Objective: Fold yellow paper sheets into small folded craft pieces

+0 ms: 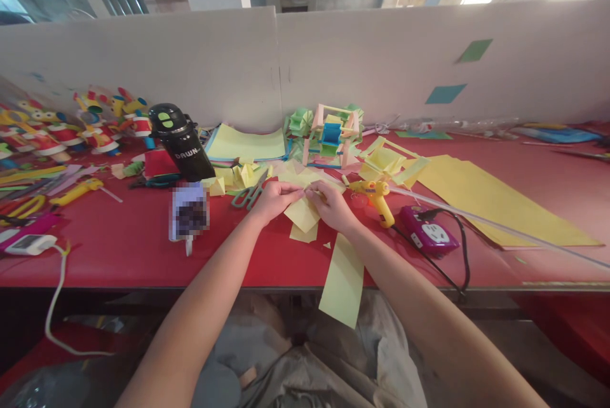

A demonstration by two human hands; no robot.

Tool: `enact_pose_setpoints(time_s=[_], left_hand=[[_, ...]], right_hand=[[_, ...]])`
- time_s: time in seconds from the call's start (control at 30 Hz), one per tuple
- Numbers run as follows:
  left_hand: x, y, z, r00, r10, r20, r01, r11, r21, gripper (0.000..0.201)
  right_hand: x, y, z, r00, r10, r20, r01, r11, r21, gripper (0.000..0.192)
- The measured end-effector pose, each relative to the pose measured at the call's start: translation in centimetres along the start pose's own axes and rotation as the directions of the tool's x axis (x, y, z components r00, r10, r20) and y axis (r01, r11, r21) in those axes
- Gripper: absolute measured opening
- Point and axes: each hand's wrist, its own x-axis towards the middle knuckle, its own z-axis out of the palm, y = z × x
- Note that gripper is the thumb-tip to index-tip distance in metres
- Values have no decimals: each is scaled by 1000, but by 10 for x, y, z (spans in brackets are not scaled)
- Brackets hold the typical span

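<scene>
My left hand (280, 199) and my right hand (330, 203) meet at the middle of the red table, fingertips pinched close together on a piece of pale yellow paper (304, 215). Its lower corner points toward me. Beneath it lies another small yellow piece. A longer yellow paper strip (344, 281) hangs over the table's front edge, below my right wrist. Scissors (248, 197) with green handles lie just left of my left hand. To the right of my right hand rests a yellow glue gun (375, 195), a clear glue stick in its back.
A purple power strip (429, 230) with a black cord sits at right, near large yellow sheets (495, 204). Behind my hands stands a paper-and-stick wheel model (332, 135). A black bottle (181, 141) and a pixelated object (189, 212) are at left, with colourful figures (95, 125) beyond.
</scene>
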Motion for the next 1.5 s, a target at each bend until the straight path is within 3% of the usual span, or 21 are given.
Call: enact_pose_setpoints(time_s=[0.5,0.7,1.03,1.23,1.5], left_hand=[[1,-2,-1,996,88,-3,-88,993,77,39],[0,-1,1,997,70,-22,-68,994,86,42],[4,-6,0,994,105,-22,-102,989,109,34],[4,-4,-1,993,117,-35,-110,982,155,27],[0,1,2,993,101,67,-112,977,184,23]], right_hand=[[-2,-2,0,998,52,-26,-53,998,-27,20],[-2,0,1,999,33,-31,-34,998,-47,17],[-2,-1,1,998,41,-41,-43,998,-55,22],[-1,-1,-2,990,81,-114,-93,990,-110,25],[0,0,-8,982,21,-189,-60,978,-200,43]])
